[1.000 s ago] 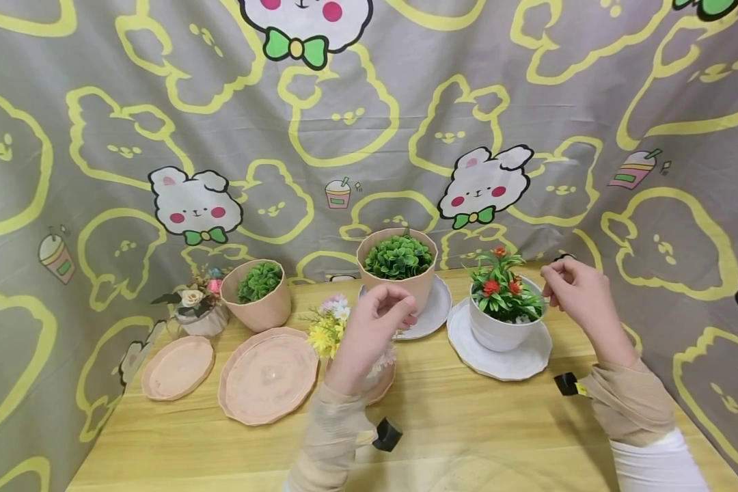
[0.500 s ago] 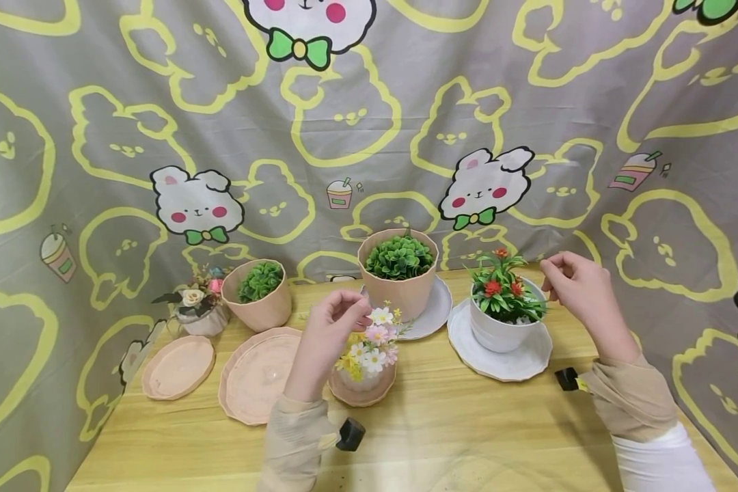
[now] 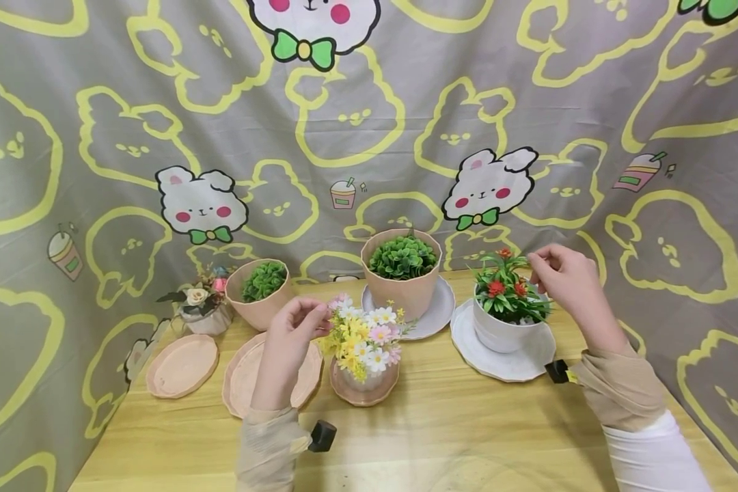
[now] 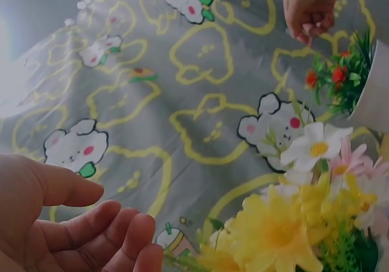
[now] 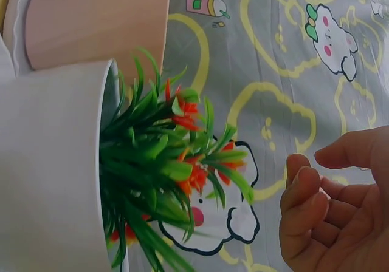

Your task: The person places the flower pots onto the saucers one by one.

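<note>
My left hand (image 3: 290, 342) hovers at the left of a small pot of yellow, white and pink artificial flowers (image 3: 369, 338). In the left wrist view its thumb stands apart from the loosely bent fingers (image 4: 137, 235), with nothing between them. The flower pot sits on a small pink saucer (image 3: 364, 398). My right hand (image 3: 566, 277) is beside the red-flowered plant (image 3: 498, 290), its fingers loosely curled and holding nothing in the right wrist view. That plant stands in a white pot (image 3: 506, 335) on a white saucer (image 3: 467, 355).
Behind, a pink pot with green foliage (image 3: 402, 290) stands on a white saucer (image 3: 439, 314). At the left are another pink pot (image 3: 258, 304), a small rose pot (image 3: 203, 318), a small pink saucer (image 3: 182, 365) and a large one (image 3: 240, 383). A patterned curtain (image 3: 369, 89) encloses the table.
My left hand has moved left, away from in front of the yellow and white flowers, uncovering them. My right hand has risen slightly and shifted left towards the red-flowered plant.
</note>
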### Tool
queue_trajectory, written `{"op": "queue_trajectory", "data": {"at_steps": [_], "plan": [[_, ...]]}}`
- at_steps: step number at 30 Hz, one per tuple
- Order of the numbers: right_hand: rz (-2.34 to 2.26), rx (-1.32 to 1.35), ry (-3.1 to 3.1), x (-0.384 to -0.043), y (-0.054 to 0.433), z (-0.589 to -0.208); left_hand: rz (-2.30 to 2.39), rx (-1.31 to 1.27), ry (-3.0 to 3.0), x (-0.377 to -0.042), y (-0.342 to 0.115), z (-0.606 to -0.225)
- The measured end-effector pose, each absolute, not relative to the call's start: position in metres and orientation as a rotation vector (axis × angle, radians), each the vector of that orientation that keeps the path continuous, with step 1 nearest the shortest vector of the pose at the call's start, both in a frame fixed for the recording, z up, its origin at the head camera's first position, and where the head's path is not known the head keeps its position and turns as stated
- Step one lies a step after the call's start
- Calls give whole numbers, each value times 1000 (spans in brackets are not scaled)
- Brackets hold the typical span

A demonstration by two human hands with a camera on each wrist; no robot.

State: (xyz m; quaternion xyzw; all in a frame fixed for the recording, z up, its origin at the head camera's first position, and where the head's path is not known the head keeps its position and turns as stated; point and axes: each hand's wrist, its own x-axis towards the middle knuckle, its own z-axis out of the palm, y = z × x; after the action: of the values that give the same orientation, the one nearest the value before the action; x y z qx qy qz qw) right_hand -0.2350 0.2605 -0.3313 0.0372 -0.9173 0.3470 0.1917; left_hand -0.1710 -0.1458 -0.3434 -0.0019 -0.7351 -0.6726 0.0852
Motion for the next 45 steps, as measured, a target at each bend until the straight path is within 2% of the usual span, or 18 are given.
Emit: {"op": "queue_trajectory", "data": {"at_steps": [16, 45], "plan": [[1094, 124, -2613, -238, 234, -325, -2017, 129, -2000, -160, -190, -340], [1242, 329, -2559, -242, 176, -317, -2016, 422, -1722, -145, -259, -341]]}}
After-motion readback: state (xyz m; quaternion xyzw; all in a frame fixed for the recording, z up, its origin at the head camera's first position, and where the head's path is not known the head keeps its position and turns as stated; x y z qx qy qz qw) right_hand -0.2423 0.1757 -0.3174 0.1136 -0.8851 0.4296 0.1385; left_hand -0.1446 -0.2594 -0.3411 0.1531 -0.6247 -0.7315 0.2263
